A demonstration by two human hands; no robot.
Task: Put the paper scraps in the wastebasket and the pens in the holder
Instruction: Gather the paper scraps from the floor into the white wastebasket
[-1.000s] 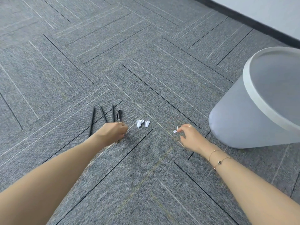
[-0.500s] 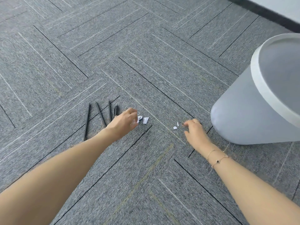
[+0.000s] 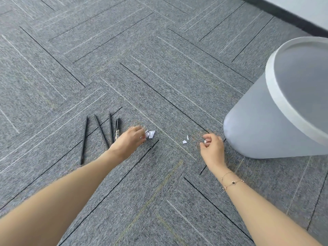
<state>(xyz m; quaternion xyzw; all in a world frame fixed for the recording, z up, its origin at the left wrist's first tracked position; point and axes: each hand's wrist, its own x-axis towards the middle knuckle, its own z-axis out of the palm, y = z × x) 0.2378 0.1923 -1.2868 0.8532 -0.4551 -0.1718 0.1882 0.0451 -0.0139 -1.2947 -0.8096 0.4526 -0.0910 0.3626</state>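
Observation:
Several black pens lie side by side on the grey carpet, left of my left hand. That hand's fingertips pinch a crumpled white paper scrap, and a second white scrap lies right beside it. Two tiny scraps rest on the carpet between my hands. My right hand is curled and pinches a small white scrap between thumb and fingers. The pale grey wastebasket stands just right of that hand. No pen holder is in view.
Grey carpet tiles cover the floor all around. A dark baseboard and pale wall run across the far right corner. A thin bracelet circles my right wrist.
My left hand moved right from the pens to the crumpled scraps and pinched one. My right hand picked up a small scrap and drew back toward the wastebasket, leaving two tiny bits.

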